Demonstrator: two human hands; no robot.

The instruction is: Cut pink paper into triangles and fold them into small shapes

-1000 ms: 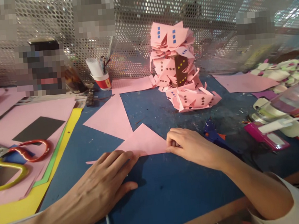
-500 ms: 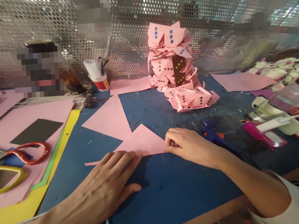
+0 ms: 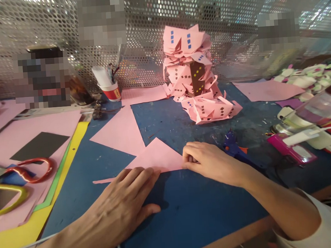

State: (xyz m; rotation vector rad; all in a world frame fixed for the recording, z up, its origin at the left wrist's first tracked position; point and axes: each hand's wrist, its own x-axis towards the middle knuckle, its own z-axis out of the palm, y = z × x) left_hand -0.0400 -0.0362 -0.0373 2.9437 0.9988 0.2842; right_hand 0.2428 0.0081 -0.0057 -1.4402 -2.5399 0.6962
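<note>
A pink sheet of paper (image 3: 157, 154) lies on the blue table with one corner pointing away from me and a straight edge towards me. Flat along that near edge rests my left hand (image 3: 130, 194), fingers stretched out and thumb apart. My right hand (image 3: 203, 160) has its fingers curled and pinches the sheet's right corner. Behind it is a second pink sheet (image 3: 123, 132), partly under the first. A thin pink strip (image 3: 103, 181) pokes out to the left of my left hand.
A tall pink folded-paper model (image 3: 188, 73) stands at the back. Right of my right hand lies a blue glue gun (image 3: 233, 147), then a magenta device (image 3: 292, 149). Scissors (image 3: 41, 168) rest on stacked paper (image 3: 60, 123) at left. A paper cup (image 3: 110, 90) holds pens.
My left hand has slid slightly to the right along the near edge of the pink sheet. The right hand keeps its pinch at the corner.
</note>
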